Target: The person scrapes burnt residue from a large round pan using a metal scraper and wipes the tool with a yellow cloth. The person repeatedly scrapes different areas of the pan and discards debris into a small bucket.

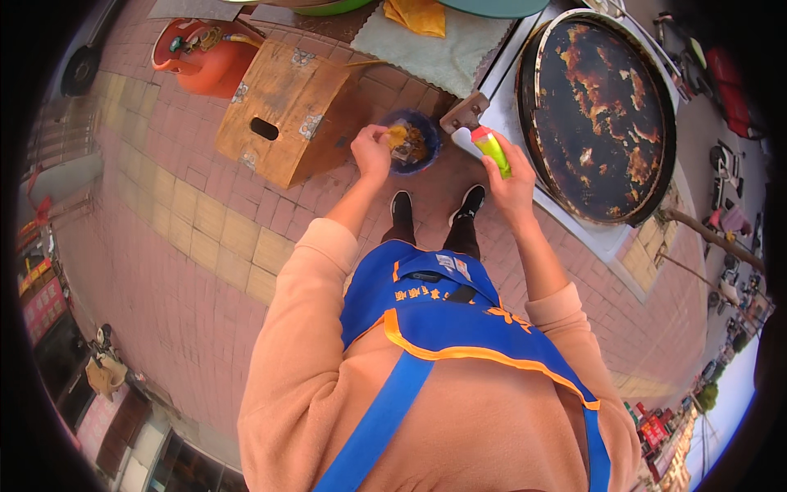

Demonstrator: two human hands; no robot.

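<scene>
Over a blue-rimmed waste bin on the ground, my left hand is closed, its fingertips pinching a small yellow scrap. Crumpled scraps lie inside the bin. My right hand is wrapped round the green-and-red handle of a scraper. Its broad, brownish metal blade points away from me, between the bin and the cooker's edge. To the right, a large round black griddle carries patches of browned, crusty residue.
A wooden box with an oval hand hole stands left of the bin. Behind it is an orange gas cylinder. A pale cloth with a yellow cloth covers the far tabletop. The griddle's metal stand borders my right side.
</scene>
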